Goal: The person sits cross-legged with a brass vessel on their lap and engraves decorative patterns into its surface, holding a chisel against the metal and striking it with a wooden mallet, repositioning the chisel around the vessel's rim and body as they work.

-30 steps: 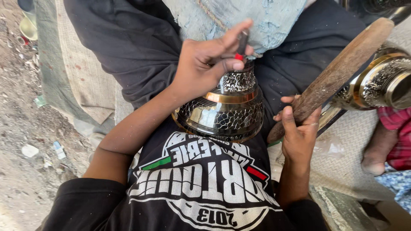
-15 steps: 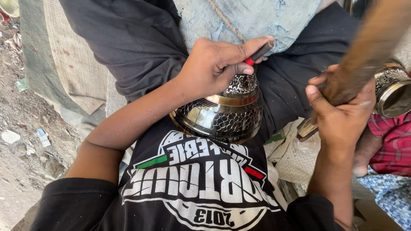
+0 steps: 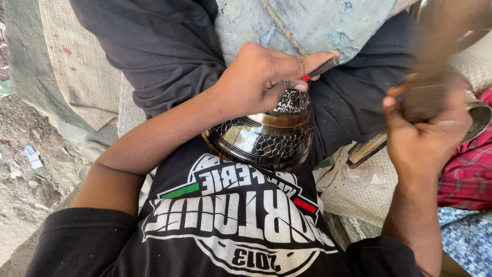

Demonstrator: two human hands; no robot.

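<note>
— What can't you make out?
— The wooden tool [image 3: 435, 77] in the right hand [image 3: 425, 138], at two o'clock, is a brown blur running off the top edge.
— And the left hand [image 3: 261, 79]?
— It covers the dark punch's [image 3: 322, 68] tip and the engraved metal vase's [image 3: 266, 138] neck. A second vessel [image 3: 476, 115], at three o'clock, shows only its rim.
</note>
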